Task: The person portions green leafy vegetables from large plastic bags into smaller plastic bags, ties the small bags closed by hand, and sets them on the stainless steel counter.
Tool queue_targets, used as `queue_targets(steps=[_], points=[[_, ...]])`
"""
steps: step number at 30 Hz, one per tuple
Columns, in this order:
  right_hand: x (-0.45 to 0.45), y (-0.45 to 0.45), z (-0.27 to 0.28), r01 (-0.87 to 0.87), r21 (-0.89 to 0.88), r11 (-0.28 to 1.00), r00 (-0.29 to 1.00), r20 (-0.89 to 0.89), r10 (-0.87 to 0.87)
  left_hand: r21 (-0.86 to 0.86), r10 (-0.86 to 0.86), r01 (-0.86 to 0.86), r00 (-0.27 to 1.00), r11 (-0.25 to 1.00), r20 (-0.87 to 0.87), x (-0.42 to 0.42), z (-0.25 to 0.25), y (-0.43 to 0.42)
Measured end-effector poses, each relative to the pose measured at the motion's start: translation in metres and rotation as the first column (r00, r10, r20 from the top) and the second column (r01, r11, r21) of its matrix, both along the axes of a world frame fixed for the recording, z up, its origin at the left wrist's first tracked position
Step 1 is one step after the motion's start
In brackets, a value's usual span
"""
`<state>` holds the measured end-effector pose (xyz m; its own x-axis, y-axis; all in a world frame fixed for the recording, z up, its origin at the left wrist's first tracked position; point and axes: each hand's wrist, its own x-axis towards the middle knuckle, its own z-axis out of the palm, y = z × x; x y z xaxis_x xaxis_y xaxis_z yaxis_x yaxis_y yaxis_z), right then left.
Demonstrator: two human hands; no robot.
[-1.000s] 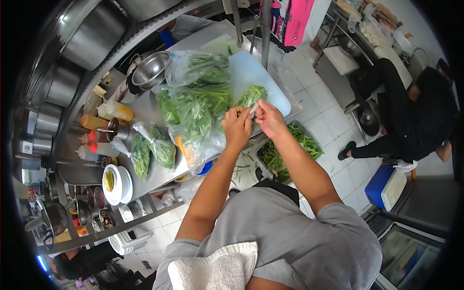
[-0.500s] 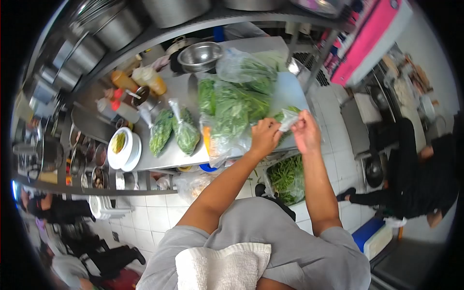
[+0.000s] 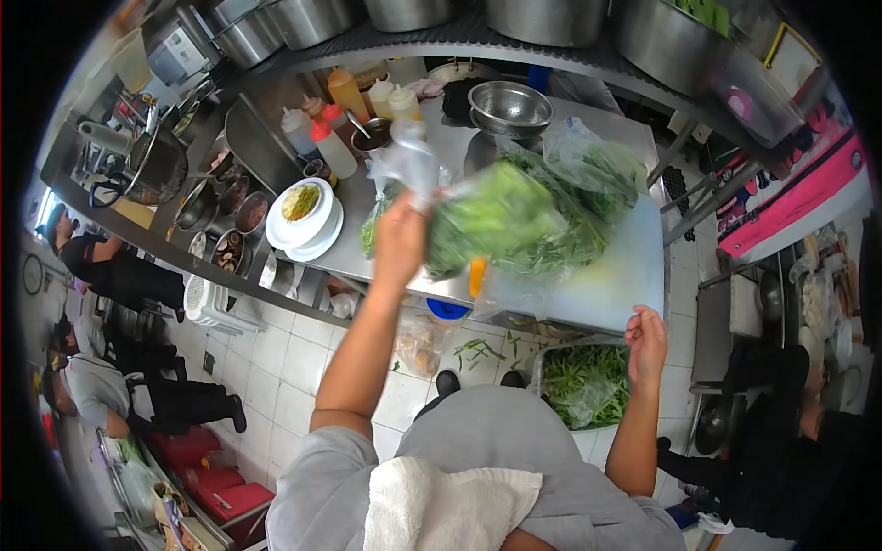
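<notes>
My left hand (image 3: 401, 241) is closed around the gathered neck of a clear plastic bag of leafy greens (image 3: 501, 216), held above the counter and smeared by motion. Other bagged greens (image 3: 593, 179) lie behind it on the right, beside a pale cutting board (image 3: 625, 262). Part of another small bag of greens (image 3: 369, 230) shows left of my wrist. Off the counter's front right corner, my right hand (image 3: 648, 344) hangs with nothing in it, its fingers loosely bent and a little apart.
A metal bowl (image 3: 512, 108), squeeze bottles (image 3: 333, 150) and white plates (image 3: 317, 241) stand on the counter. Overhead runs a shelf of steel pots (image 3: 544, 20). A crate of greens (image 3: 583, 386) sits on the floor below. People in dark clothes are on both sides.
My hands were together over a small bag at the board. Now my left hand has swung left carrying the bag of greens, while my right hand has let go and dropped toward me.
</notes>
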<state>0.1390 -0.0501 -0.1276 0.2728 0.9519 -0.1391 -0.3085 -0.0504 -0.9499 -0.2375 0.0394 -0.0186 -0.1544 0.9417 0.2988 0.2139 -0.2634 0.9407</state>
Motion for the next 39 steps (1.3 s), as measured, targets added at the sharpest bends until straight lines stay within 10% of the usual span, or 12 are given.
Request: queue_targets(steps=[8, 11, 13, 17, 19, 25, 34, 37, 39], points=[[-0.057, 0.029, 0.005, -0.217, -0.093, 0.972, 0.946, 0.224, 0.233, 0.409, 0.498, -0.308, 0.69, 0.859, -0.526, -0.062, -0.094, 0.087], [-0.081, 0.032, -0.005, -0.271, -0.055, 0.961, 0.901, 0.337, 0.273, 0.163, 0.306, -0.273, 0.647, 0.948, -0.698, -0.059, -0.126, 0.075], [-0.1, 0.03, -0.002, -0.206, 0.085, 0.975, 0.7, 0.709, 0.086, 0.049, 0.183, -0.213, 0.674, 0.976, -0.716, -0.059, -0.131, 0.073], [-0.129, 0.031, -0.039, -0.117, 0.017, 0.993, 0.74, 0.669, 0.075, 0.256, 0.244, -0.099, 0.738, 0.962, -0.63, -0.037, -0.109, 0.049], [-0.14, 0.03, -0.046, -0.124, 0.17, 0.978, 0.337, 0.934, -0.12, 0.242, 0.128, 0.026, 0.79, 0.97, -0.599, -0.016, -0.109, 0.031], [-0.115, 0.061, 0.007, -0.172, 0.205, 0.964, 0.717, 0.696, -0.02, 0.128, -0.068, 0.266, 0.618, 0.955, -0.783, 0.074, -0.058, -0.037], [-0.06, 0.068, 0.151, -0.158, 0.195, 0.968, 0.453, 0.885, -0.104, 0.303, -0.028, 0.236, 0.828, 0.923, -0.56, 0.116, 0.031, 0.029], [-0.058, 0.047, 0.179, -0.062, 0.655, 0.753, 0.434, 0.697, -0.571, 0.183, -0.165, 0.3, 0.835, 0.936, -0.525, 0.134, 0.05, 0.033], [-0.07, 0.034, 0.183, -0.228, 0.619, 0.751, 0.496, 0.738, -0.458, 0.145, -0.189, 0.312, 0.819, 0.939, -0.542, 0.139, 0.055, 0.033]])
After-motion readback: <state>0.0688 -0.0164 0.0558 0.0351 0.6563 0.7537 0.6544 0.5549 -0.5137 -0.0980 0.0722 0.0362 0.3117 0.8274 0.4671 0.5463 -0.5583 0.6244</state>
